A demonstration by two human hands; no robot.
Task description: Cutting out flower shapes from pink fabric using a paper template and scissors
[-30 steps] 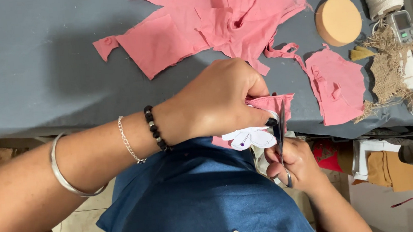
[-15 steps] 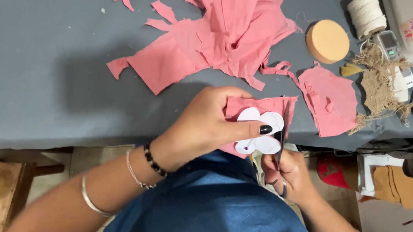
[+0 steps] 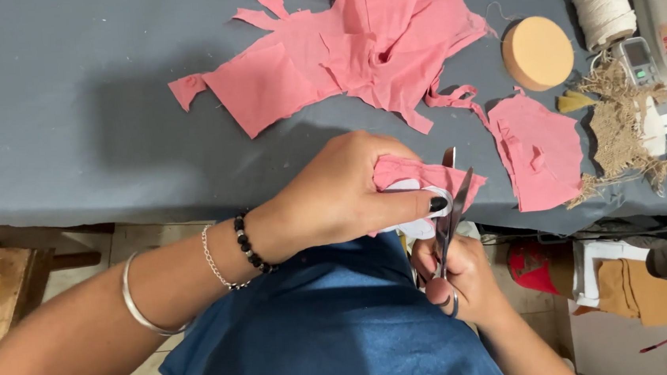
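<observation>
Two hands at the tabletop (image 3: 68,137) edge: left hand (image 3: 342,191) clamped on a pink fabric piece (image 3: 428,178) with a white paper shape under it, held just off the near edge. Right hand (image 3: 455,277) gripped in the scissors (image 3: 448,218), blades parted around the fabric. More pink scraps (image 3: 354,51), round sponge (image 3: 537,52) and twine spool (image 3: 603,7) lie farther back.

The fabric scraps (image 3: 370,42) were pink on a grey-blue table (image 3: 66,113). The foam disc (image 3: 538,52) was tan, the thread spool (image 3: 603,7) cream.
</observation>
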